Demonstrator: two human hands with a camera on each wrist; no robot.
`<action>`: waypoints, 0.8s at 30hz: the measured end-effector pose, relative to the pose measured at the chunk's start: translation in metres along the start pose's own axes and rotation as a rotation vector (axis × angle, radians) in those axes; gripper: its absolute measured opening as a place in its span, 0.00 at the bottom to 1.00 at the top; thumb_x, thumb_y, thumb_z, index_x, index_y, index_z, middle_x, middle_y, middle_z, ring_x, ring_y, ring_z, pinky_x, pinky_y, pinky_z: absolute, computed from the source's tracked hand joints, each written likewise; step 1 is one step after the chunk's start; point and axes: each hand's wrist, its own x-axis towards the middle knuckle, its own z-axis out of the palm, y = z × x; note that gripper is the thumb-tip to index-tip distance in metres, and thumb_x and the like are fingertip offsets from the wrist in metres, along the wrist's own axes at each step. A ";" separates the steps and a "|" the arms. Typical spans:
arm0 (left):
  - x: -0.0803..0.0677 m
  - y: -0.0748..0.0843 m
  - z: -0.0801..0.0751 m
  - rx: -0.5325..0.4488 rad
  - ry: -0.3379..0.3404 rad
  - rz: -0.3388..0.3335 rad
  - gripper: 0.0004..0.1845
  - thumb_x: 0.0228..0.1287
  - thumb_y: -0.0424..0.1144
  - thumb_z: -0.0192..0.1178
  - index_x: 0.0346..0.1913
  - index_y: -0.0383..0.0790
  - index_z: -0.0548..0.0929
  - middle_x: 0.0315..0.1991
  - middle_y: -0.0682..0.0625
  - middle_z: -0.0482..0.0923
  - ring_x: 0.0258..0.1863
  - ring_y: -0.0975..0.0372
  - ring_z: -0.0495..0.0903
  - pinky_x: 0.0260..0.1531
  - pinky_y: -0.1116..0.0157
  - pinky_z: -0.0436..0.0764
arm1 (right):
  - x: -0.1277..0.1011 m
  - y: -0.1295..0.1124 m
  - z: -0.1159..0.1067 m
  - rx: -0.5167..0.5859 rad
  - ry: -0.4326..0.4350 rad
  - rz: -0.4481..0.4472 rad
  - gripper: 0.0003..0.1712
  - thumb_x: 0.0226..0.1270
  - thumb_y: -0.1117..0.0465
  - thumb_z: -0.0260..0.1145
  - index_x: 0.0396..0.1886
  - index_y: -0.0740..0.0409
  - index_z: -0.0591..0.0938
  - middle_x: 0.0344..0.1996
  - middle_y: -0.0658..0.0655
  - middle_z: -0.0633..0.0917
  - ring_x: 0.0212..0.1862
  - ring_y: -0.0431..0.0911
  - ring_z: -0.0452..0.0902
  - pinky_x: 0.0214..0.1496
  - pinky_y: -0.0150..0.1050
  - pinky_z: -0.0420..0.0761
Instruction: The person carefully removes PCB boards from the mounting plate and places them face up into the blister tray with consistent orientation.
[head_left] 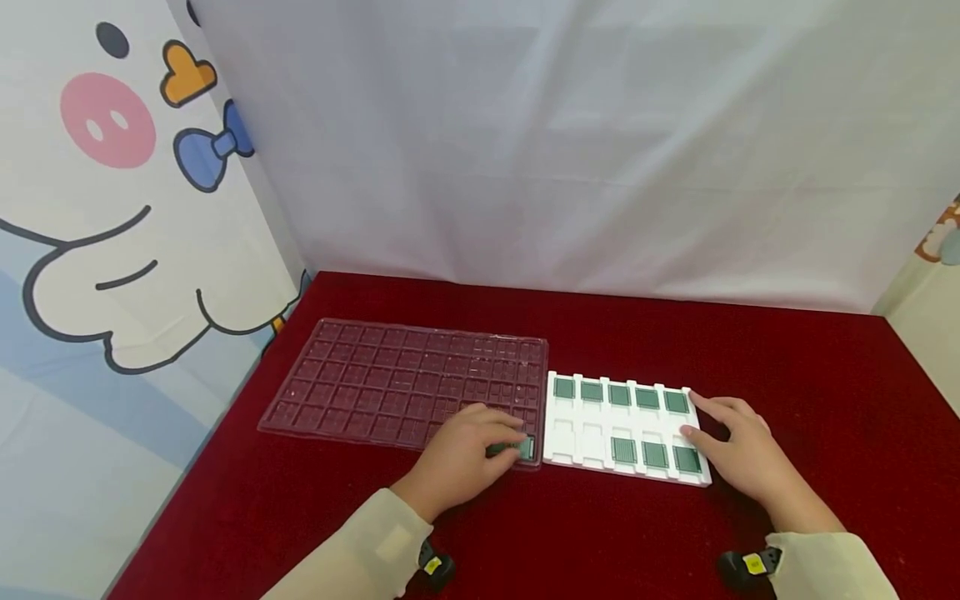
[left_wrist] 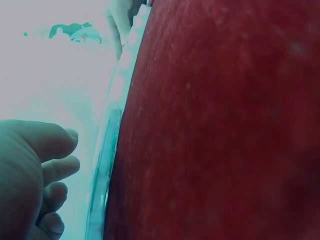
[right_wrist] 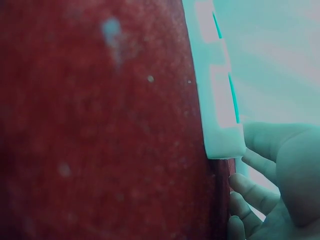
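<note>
My left hand (head_left: 468,450) reaches over the near right corner of a clear plastic tray (head_left: 420,337) divided into compartments. A small green circuit board (head_left: 527,448) lies in that corner compartment, right at its fingertips and partly hidden by them. In the left wrist view the thumb (left_wrist: 55,142) and fingers are apart, with nothing seen between them. Beside the clear tray is a white tray (head_left: 592,419) with green boards (head_left: 618,395) in two rows. My right hand (head_left: 738,446) touches its right end, thumb over the edge and index finger at the far corner.
Two slots (head_left: 564,437) at the near left of the white tray hold no board. Both trays lie side by side on a dark red cloth (head_left: 585,533). A white curtain (head_left: 562,150) hangs behind, and a cartoon-printed sheet (head_left: 135,250) stands at the left.
</note>
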 end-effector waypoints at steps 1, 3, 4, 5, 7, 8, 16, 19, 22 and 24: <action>0.001 0.002 0.000 0.000 -0.002 -0.001 0.11 0.69 0.39 0.69 0.52 0.46 0.92 0.57 0.55 0.84 0.55 0.60 0.80 0.60 0.57 0.79 | 0.000 0.000 0.000 0.000 0.000 0.000 0.40 0.73 0.53 0.68 0.77 0.65 0.66 0.68 0.77 0.65 0.64 0.74 0.60 0.61 0.75 0.69; 0.003 0.006 0.002 -0.002 -0.006 -0.001 0.11 0.70 0.39 0.68 0.52 0.45 0.92 0.57 0.56 0.84 0.58 0.60 0.80 0.65 0.55 0.76 | 0.000 -0.001 -0.001 -0.001 -0.002 0.001 0.40 0.73 0.53 0.68 0.78 0.65 0.66 0.68 0.77 0.65 0.65 0.74 0.59 0.61 0.75 0.68; 0.004 0.007 0.002 -0.003 -0.007 0.000 0.11 0.70 0.39 0.68 0.52 0.45 0.92 0.57 0.56 0.84 0.58 0.60 0.80 0.67 0.55 0.74 | 0.000 -0.001 -0.001 0.000 -0.002 0.001 0.40 0.73 0.53 0.67 0.78 0.65 0.66 0.68 0.77 0.65 0.65 0.74 0.59 0.61 0.75 0.68; 0.005 0.009 0.003 -0.002 -0.009 0.003 0.11 0.70 0.39 0.68 0.52 0.45 0.91 0.57 0.56 0.84 0.58 0.61 0.80 0.68 0.56 0.73 | 0.000 -0.001 -0.001 0.001 -0.003 0.001 0.40 0.73 0.53 0.67 0.78 0.65 0.66 0.68 0.77 0.64 0.65 0.74 0.59 0.61 0.75 0.69; 0.008 0.013 0.005 -0.001 -0.012 0.011 0.12 0.70 0.39 0.68 0.53 0.45 0.91 0.56 0.56 0.84 0.59 0.61 0.80 0.70 0.56 0.71 | 0.000 -0.002 -0.001 0.001 -0.005 -0.001 0.40 0.74 0.52 0.67 0.78 0.65 0.65 0.68 0.77 0.64 0.65 0.74 0.60 0.61 0.75 0.69; 0.010 0.015 0.007 0.001 -0.011 0.021 0.12 0.70 0.39 0.67 0.53 0.45 0.91 0.56 0.56 0.84 0.59 0.62 0.80 0.71 0.56 0.70 | 0.000 -0.002 -0.001 0.001 -0.005 0.000 0.40 0.74 0.52 0.67 0.78 0.65 0.65 0.68 0.77 0.64 0.65 0.74 0.60 0.61 0.75 0.69; 0.027 0.038 0.019 0.019 -0.037 0.088 0.12 0.71 0.41 0.66 0.54 0.48 0.91 0.57 0.57 0.84 0.57 0.63 0.79 0.66 0.63 0.74 | -0.002 -0.002 -0.002 -0.003 -0.009 0.012 0.40 0.73 0.52 0.67 0.78 0.65 0.65 0.68 0.77 0.65 0.65 0.74 0.60 0.61 0.75 0.68; 0.033 0.044 0.023 0.020 -0.035 0.118 0.13 0.71 0.41 0.66 0.54 0.49 0.91 0.57 0.57 0.84 0.58 0.63 0.79 0.67 0.65 0.72 | -0.002 -0.003 -0.002 -0.003 -0.007 0.010 0.40 0.73 0.52 0.67 0.78 0.65 0.65 0.68 0.77 0.65 0.65 0.74 0.60 0.62 0.75 0.68; 0.037 0.049 0.026 0.022 -0.027 0.156 0.13 0.71 0.41 0.66 0.54 0.49 0.91 0.56 0.57 0.84 0.58 0.64 0.80 0.66 0.67 0.72 | -0.002 -0.003 -0.002 0.000 -0.009 0.009 0.40 0.73 0.52 0.67 0.78 0.65 0.65 0.68 0.77 0.65 0.65 0.74 0.59 0.62 0.75 0.68; 0.040 0.053 0.028 0.032 -0.019 0.179 0.13 0.70 0.41 0.66 0.54 0.49 0.91 0.56 0.58 0.84 0.57 0.65 0.80 0.66 0.68 0.71 | -0.003 -0.003 -0.003 0.001 -0.011 0.010 0.41 0.74 0.52 0.67 0.78 0.64 0.65 0.68 0.77 0.64 0.65 0.74 0.59 0.62 0.75 0.68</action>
